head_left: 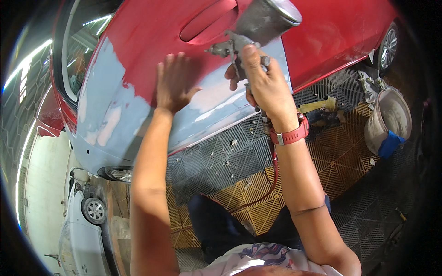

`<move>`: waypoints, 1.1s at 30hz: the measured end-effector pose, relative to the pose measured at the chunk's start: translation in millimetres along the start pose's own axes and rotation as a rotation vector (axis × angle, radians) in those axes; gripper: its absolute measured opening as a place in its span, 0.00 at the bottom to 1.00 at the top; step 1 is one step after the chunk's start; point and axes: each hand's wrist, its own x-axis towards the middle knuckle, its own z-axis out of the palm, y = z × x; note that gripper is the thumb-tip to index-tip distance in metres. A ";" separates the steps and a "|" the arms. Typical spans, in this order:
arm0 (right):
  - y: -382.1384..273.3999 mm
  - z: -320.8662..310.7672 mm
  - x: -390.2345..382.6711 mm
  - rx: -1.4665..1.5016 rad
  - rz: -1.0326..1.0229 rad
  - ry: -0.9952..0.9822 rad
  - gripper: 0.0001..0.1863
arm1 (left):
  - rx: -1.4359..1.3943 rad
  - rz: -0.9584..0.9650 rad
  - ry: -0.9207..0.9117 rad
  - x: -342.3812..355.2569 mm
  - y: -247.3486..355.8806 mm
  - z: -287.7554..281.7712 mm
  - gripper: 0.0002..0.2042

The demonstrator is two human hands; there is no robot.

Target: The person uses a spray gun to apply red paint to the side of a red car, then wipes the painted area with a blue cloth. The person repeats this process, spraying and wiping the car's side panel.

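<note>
In my right hand is a metal spray gun with a grey cup on top, its nozzle pointing left. My fingers wrap round its handle, and a red watch is on that wrist. To the left, my left hand is spread flat with fingers apart at the car's side panel; whether it touches the surface I cannot tell. This panel is red above, with grey and whitish primer-like patches below. Just above my hands sits the red door handle. A red hose hangs below the gun.
Slotted black and yellow floor tiles lie beneath me, with small debris scattered on them. At right stands a dirty bucket with a blue cloth over its rim. Near my right wrist is a yellowish object. A white car is at left.
</note>
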 end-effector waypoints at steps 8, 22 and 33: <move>-0.1 -31.6 4.5 -0.071 -0.011 0.258 0.43 | -0.091 0.234 0.263 147.1 96.2 -6.9 0.48; -6.5 -1.8 -5.8 -0.041 -0.054 0.046 0.41 | -0.263 0.105 0.244 107.8 78.0 2.9 0.35; -24.9 35.4 -21.4 0.155 -0.108 -0.072 0.30 | 0.203 -0.753 0.627 48.9 -68.9 -4.5 0.36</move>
